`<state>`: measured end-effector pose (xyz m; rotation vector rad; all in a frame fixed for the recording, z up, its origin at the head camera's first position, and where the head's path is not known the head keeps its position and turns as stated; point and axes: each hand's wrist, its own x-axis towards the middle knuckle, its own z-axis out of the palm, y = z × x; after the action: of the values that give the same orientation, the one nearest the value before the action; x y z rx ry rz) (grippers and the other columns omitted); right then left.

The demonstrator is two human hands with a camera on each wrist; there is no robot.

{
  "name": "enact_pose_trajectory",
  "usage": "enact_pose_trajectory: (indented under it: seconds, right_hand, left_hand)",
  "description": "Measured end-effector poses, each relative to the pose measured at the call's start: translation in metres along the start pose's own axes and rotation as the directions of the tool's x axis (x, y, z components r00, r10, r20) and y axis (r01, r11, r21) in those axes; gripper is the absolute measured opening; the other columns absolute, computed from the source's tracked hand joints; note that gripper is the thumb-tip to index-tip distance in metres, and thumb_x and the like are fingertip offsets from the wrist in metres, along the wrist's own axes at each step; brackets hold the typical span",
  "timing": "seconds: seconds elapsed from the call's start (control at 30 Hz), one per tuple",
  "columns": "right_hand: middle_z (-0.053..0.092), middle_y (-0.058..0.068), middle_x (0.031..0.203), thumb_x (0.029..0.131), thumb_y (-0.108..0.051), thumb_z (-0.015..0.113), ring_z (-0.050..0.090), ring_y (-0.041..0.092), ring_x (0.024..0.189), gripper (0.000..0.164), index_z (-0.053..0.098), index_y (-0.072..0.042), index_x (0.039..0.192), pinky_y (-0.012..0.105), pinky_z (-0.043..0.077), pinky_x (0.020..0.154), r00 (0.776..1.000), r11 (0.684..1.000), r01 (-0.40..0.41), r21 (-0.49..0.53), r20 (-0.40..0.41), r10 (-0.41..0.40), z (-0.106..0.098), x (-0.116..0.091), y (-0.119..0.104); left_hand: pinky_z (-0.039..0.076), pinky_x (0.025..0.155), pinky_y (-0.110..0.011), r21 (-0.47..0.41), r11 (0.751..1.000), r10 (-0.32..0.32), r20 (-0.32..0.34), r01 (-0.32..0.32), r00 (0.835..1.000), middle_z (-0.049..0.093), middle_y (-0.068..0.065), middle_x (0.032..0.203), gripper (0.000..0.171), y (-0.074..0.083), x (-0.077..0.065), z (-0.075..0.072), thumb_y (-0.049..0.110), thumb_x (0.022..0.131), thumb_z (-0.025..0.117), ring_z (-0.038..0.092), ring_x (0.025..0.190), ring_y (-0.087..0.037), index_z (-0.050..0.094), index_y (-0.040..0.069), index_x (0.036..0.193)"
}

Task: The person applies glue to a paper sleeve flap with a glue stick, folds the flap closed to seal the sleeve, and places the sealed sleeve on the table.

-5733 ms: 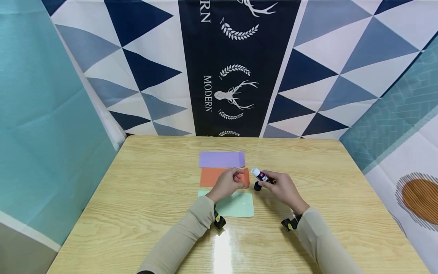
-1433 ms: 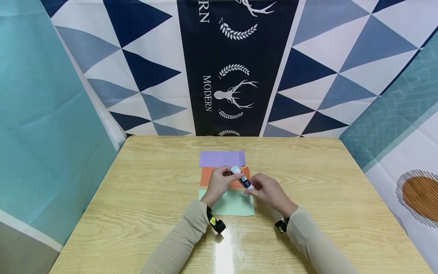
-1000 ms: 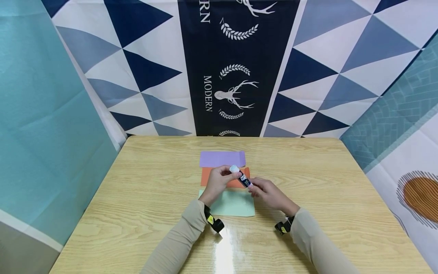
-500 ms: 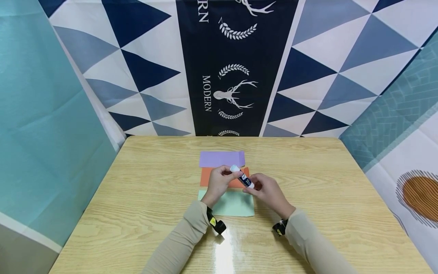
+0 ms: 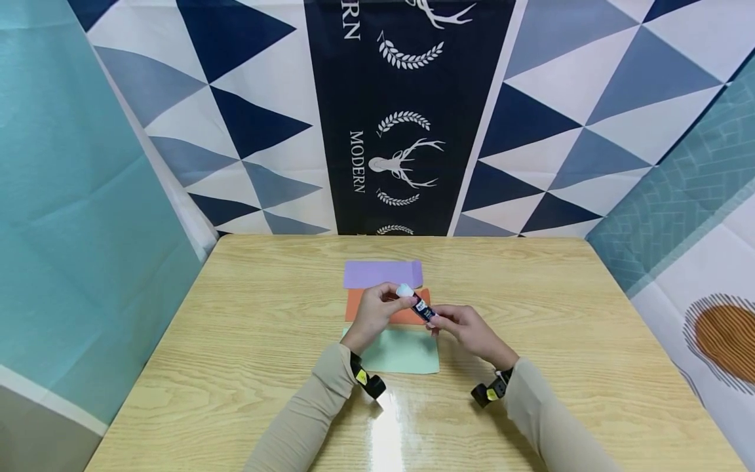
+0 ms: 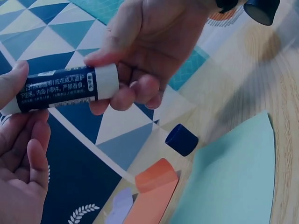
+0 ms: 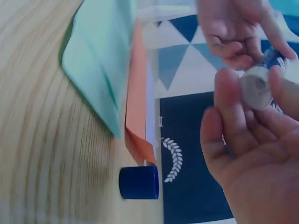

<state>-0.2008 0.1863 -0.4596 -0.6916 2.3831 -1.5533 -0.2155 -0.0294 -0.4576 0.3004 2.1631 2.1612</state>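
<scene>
Both hands hold a dark-blue and white glue stick above the orange envelope. My left hand pinches its upper end between thumb and fingers. At the lower end, my right hand grips the white base with thumb and fingertips; the round end of that base shows in the right wrist view. The stick tilts, its white upper end pointing up and left. The glue stick's dark-blue cap rests on the table, hidden behind my right hand in the head view.
A purple envelope lies beyond the orange one, and a mint-green envelope lies nearer me, all on a wooden table. The orange flap stands partly raised. A patterned cloth backdrop rises behind the table's far edge.
Earlier, my right hand alone held the glue stick beside the cap; now my left hand also grips it, farther left. During the last second my right fingers shift around its base. The envelopes stay put.
</scene>
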Motion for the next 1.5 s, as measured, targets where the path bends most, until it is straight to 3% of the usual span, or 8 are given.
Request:
enact_pose_trajectory:
  seconds: [0.2,0.4,0.57,0.73,0.9,1.17,1.33,1.5]
  right_hand:
    - [0.068,0.028,0.098,0.101,-0.018,0.053,0.067,0.014,0.08,0.036,0.059,0.009,0.124,0.035,0.057,0.077,0.995,0.999,-0.007,0.052,-0.103,0.012,0.002,-0.001,0.001]
    - [0.07,0.016,0.097,0.085,-0.019,0.076,0.064,0.013,0.078,0.037,0.061,0.0,0.114,0.025,0.053,0.07,0.968,0.99,-0.047,-0.134,-0.252,0.012,0.014,0.002,-0.009]
    - [0.068,0.01,0.087,0.079,-0.015,0.08,0.059,0.008,0.072,0.034,0.059,-0.002,0.103,0.021,0.052,0.063,0.947,0.97,-0.018,-0.244,-0.314,-0.061,0.018,0.003,-0.013]
    - [0.069,0.017,0.087,0.093,-0.012,0.065,0.065,0.011,0.072,0.024,0.063,0.005,0.11,0.033,0.058,0.066,0.976,0.995,0.047,-0.093,-0.206,-0.065,0.012,0.003,-0.01]
    - [0.068,0.022,0.09,0.105,-0.018,0.043,0.069,0.011,0.076,0.04,0.056,0.017,0.121,0.042,0.059,0.075,0.997,0.992,-0.006,0.127,-0.08,0.016,0.008,0.003,-0.004]
    - [0.066,0.016,0.093,0.083,-0.013,0.077,0.059,0.006,0.073,0.042,0.055,0.002,0.115,0.022,0.054,0.066,0.958,0.993,-0.014,-0.12,-0.286,-0.021,0.02,0.004,-0.011]
    - [0.067,0.012,0.087,0.076,-0.009,0.082,0.058,0.006,0.071,0.034,0.061,-0.001,0.101,0.019,0.053,0.064,0.926,0.981,-0.018,-0.195,-0.374,-0.057,0.021,0.004,-0.013]
    - [0.072,0.02,0.091,0.086,-0.013,0.073,0.068,0.013,0.074,0.026,0.068,0.002,0.106,0.031,0.058,0.07,0.972,0.999,-0.011,-0.046,-0.236,0.0,0.013,0.003,-0.012]
  left_hand:
    - [0.053,0.075,-0.027,0.009,1.0,0.029,-0.045,-0.028,0.999,0.065,0.0,0.086,0.027,0.004,0.001,0.001,0.018,0.083,0.078,0.058,0.078,-0.007,0.066,-0.004,0.093]
    - [0.05,0.072,-0.02,0.025,1.0,0.001,-0.108,0.002,0.994,0.065,-0.003,0.086,0.027,0.006,0.002,0.006,0.018,0.084,0.077,0.057,0.078,-0.007,0.065,-0.004,0.093]
    - [0.05,0.072,-0.021,0.052,0.998,-0.024,-0.1,0.029,0.995,0.065,-0.002,0.086,0.024,0.008,0.002,0.007,0.014,0.086,0.075,0.056,0.077,-0.008,0.064,-0.006,0.093]
    - [0.05,0.074,-0.021,0.05,0.998,-0.029,-0.094,0.034,0.995,0.065,-0.002,0.087,0.024,0.01,0.001,0.006,0.017,0.087,0.074,0.056,0.079,-0.006,0.065,-0.003,0.096]
    - [0.051,0.075,-0.022,0.043,0.999,0.014,-0.082,-0.01,0.997,0.066,-0.009,0.092,0.028,0.01,-0.001,0.005,0.02,0.086,0.075,0.057,0.08,-0.007,0.065,-0.003,0.097]
    - [0.05,0.071,-0.021,0.04,0.999,0.02,-0.117,-0.015,0.993,0.064,-0.004,0.088,0.032,0.007,-0.003,0.008,0.027,0.083,0.078,0.057,0.08,-0.009,0.065,-0.001,0.094]
    - [0.051,0.072,-0.021,0.051,0.999,0.018,-0.107,-0.013,0.994,0.064,-0.005,0.089,0.03,0.007,-0.004,0.008,0.026,0.084,0.077,0.057,0.08,-0.009,0.064,-0.001,0.092]
    - [0.053,0.078,-0.03,0.027,1.0,-0.006,-0.073,0.008,0.997,0.065,-0.005,0.088,0.028,0.007,-0.005,0.005,0.022,0.085,0.076,0.058,0.078,-0.008,0.064,-0.002,0.095]
